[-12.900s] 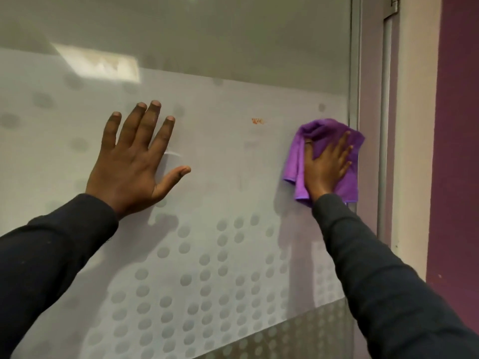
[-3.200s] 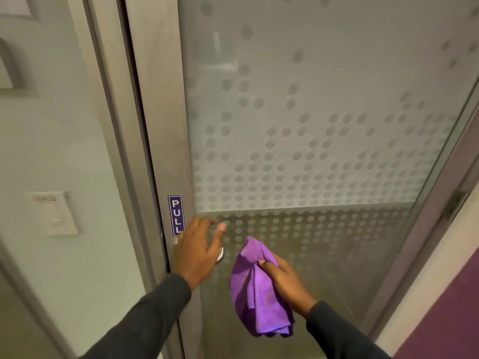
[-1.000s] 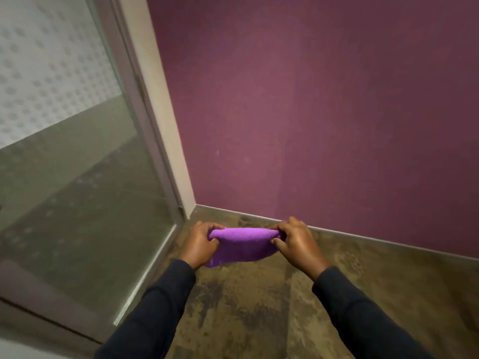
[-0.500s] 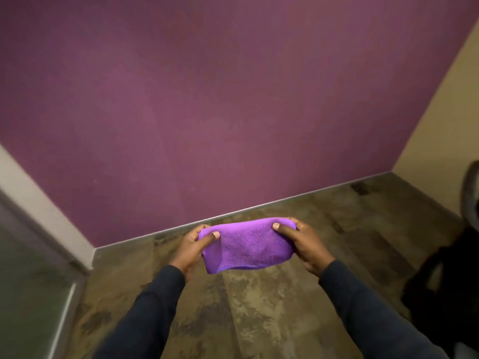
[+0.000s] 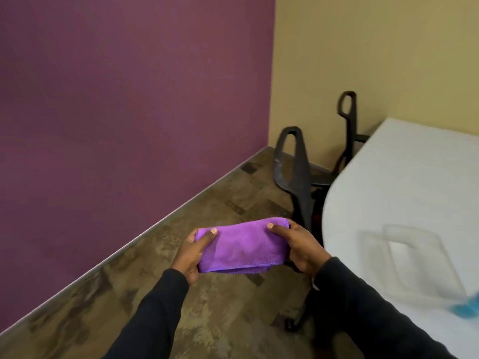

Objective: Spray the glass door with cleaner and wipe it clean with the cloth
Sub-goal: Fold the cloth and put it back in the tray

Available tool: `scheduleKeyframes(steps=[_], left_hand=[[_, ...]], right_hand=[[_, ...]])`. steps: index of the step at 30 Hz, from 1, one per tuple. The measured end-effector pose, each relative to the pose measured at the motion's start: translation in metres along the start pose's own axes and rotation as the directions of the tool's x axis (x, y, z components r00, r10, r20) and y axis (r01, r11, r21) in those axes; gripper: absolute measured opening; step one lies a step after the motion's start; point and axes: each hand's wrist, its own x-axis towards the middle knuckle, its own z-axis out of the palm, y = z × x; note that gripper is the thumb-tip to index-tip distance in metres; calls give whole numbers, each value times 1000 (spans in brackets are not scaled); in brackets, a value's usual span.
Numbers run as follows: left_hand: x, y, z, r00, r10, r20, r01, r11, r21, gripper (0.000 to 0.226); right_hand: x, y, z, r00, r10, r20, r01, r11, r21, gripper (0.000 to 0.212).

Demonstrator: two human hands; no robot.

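My left hand [image 5: 190, 252] and right hand [image 5: 298, 248] each pinch one end of the folded purple microfibre cloth [image 5: 242, 246], thumbs on top, holding it stretched level between them above the mottled brown floor [image 5: 207, 203]. To my right lies the white surface [image 5: 404, 182], with a clear plastic container [image 5: 414, 257] and something blue and blurred [image 5: 466, 308] at its near edge. A black office chair [image 5: 295, 164] stands tucked beside it, near the purple wall [image 5: 129, 86].

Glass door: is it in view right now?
No, only the purple wall, the floor, a white table and the cloth between both hands show.
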Motion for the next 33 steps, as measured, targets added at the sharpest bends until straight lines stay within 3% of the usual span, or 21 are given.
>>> scheduleKeyframes(steps=[7,16,24,33], left_hand=[[36,1,125,941,-44,337,1,992,127,29],[101,-10,264,780,-192,595,40,965,259,31],[129,-57,361,708,-364,605,177,921,348,19],[115,-87,458,708,-413,573,122,871,476,20]], right_hand=[[-14,-16,-108,958,-115,-262,100,993,-69,24],[-14,-40,-205,773,-155,-615,89,986,-138,27],[-28,-54,-280,639,-116,-760,-67,976,-206,28],[-17,-58,-379,571,-151,-807,-180,936,-302,35]])
